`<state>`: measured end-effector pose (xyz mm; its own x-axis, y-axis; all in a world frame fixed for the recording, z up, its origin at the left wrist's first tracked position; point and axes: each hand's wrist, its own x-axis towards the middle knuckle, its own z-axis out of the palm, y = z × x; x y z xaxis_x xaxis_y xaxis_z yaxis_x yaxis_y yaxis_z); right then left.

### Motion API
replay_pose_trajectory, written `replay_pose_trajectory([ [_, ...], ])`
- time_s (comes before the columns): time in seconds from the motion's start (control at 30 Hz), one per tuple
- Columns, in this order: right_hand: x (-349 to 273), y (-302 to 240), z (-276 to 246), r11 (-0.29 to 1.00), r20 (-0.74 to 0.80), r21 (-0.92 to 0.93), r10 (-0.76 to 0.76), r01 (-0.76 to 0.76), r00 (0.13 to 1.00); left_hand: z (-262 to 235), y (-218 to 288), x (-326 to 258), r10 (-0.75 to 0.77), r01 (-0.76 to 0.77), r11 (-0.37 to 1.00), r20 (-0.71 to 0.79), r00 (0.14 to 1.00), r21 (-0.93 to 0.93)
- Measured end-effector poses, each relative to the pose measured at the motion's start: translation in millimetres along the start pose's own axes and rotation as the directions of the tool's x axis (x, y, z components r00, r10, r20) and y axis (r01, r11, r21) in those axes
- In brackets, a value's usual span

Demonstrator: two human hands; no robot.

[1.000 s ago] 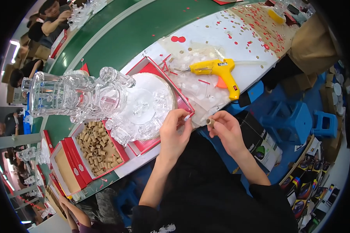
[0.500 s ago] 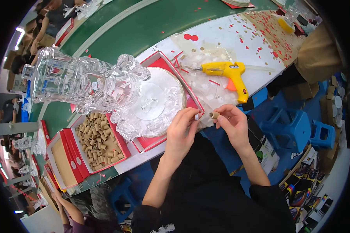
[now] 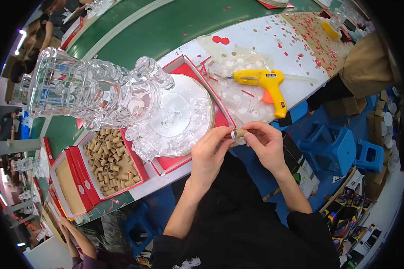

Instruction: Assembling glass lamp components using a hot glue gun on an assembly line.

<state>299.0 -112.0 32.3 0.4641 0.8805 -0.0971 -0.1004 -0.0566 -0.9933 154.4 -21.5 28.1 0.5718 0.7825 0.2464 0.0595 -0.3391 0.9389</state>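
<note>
My left hand [image 3: 206, 151] pinches a small whitish piece [image 3: 232, 134] between thumb and fingertips; its exact kind is too small to make out. My right hand [image 3: 269, 147] grips a short brown cardboard tube [image 3: 241, 133]. Piece and tube meet end to end in front of me. Just beyond my left hand, a clear glass-like vessel [image 3: 94, 92] with bulging sides rises from a round white disc base [image 3: 171, 114], all resting in a red-edged box tray [image 3: 180, 165]. A yellow glue gun [image 3: 274, 83] lies past my right hand on the table.
An open red box [image 3: 141, 172] full of cardboard tubes [image 3: 107, 159] sits at the left, beside an open lid [image 3: 72, 184]. Red and tan bits [image 3: 316, 54] litter the table's far right. Blue stools [image 3: 332, 150] stand on the right. Another person's arm [image 3: 78, 235] shows at lower left.
My hands have come together. The cardboard tube has moved left until its end meets the small whitish piece in my left fingers. The view has shifted slightly.
</note>
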Motion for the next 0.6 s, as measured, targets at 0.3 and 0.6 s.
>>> replay_pose_trajectory([
  [0.3, 2.7, -1.4, -2.0, 1.0, 0.043, -0.024, 0.004, -0.002, 0.999, -0.6, 1.2, 0.9, -0.002, 0.002, 1.0, 0.008, 1.0, -0.008],
  [0.6, 5.4, -6.4, -1.2, 0.993, 0.081, -0.107, -0.035, 0.044, 0.996, -3.4, 4.8, 1.3, -0.015, 0.014, 1.0, 0.035, 0.999, 0.026],
])
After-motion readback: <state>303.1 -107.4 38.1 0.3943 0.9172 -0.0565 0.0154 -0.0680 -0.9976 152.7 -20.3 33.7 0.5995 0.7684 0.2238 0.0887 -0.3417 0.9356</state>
